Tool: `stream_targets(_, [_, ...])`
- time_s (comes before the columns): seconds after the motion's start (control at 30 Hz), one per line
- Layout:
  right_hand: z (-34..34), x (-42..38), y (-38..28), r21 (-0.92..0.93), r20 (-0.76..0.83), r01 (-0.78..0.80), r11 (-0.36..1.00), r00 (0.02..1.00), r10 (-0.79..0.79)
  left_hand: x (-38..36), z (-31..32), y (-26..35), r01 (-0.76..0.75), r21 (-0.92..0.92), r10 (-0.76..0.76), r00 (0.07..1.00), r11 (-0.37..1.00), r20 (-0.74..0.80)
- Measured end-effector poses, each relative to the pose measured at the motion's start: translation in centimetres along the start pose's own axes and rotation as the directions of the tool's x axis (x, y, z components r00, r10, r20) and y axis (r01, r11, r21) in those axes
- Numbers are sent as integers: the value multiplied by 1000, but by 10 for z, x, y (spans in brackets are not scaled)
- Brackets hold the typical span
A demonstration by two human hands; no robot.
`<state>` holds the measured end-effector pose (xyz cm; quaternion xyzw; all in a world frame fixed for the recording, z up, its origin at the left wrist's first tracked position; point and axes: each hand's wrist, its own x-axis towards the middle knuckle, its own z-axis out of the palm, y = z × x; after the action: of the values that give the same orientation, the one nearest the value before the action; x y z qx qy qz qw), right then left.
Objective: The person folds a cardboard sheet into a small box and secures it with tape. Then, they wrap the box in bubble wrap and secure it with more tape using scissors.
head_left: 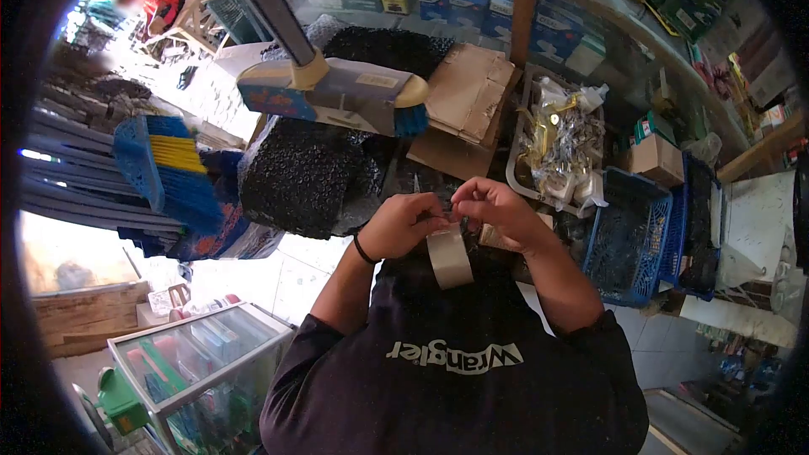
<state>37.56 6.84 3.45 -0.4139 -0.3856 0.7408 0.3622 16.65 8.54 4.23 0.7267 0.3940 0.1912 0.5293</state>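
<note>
Close in front of the chest, a roll of beige tape (449,259) hangs under my hands, its upper edge at the fingertips. My left hand (410,223), with a black band on its wrist, has its fingers pinched at the top of the roll. Opposite it, my right hand (493,209) is curled, thumb and index finger drawn together close to the other fingertips. Whatever lies between the right fingertips is too small to make out. Behind the hands lie flat cardboard pieces (468,93) and black bubble wrap (299,173).
A broom in a printed sleeve (337,97) stands ahead. To the right are a tray of bagged metal parts (556,139) and a blue basket (624,236). A blue and yellow brush (173,168) is at left, above a glass case (206,354). A person in red (160,4) is far off.
</note>
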Motion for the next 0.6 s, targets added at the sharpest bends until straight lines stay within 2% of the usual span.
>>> stream_targets(0.03, [2, 3, -4, 77, 0, -31, 997, 1000, 31, -4, -1, -4, -8, -35, 7, 1000, 999, -26])
stream_targets(0.17, [-2, 34, 43, -324, -183, 60, 944, 975, -125, -25, -10, -23, -25, -141, 7, 992, 990, -128])
stream_targets(0.2, [-3, 43, 65, -543, -205, 65, 837, 957, -207, -30, -12, -27, -26, -159, 1, 988, 987, -153])
stream_targets(0.27, [19, 48, 73, -766, -237, -67, 639, 954, -184, -40, -16, -30, -17, -196, -20, 982, 980, -187])
stream_targets(0.33, [25, 60, 97, -923, -178, -82, 376, 957, -228, -51, -24, -33, -14, -187, -29, 974, 982, -223])
stream_targets(0.37, [28, 67, 110, -969, -140, -82, 232, 959, -246, -55, -28, -32, -15, -159, -23, 972, 987, -235])
stream_targets(0.47, [45, 75, 116, -965, -224, -220, 146, 974, -15, -68, -42, -36, -27, -131, -8, 966, 991, -258])
stream_targets(0.5, [51, 79, 122, -961, -269, -269, 63, 963, 0, -70, -47, -38, -39, -132, 4, 966, 991, -258])
stream_targets(0.6, [49, 89, 139, -957, -290, -291, -1, 955, -58, -72, -59, -43, -51, -106, 23, 967, 993, -252])
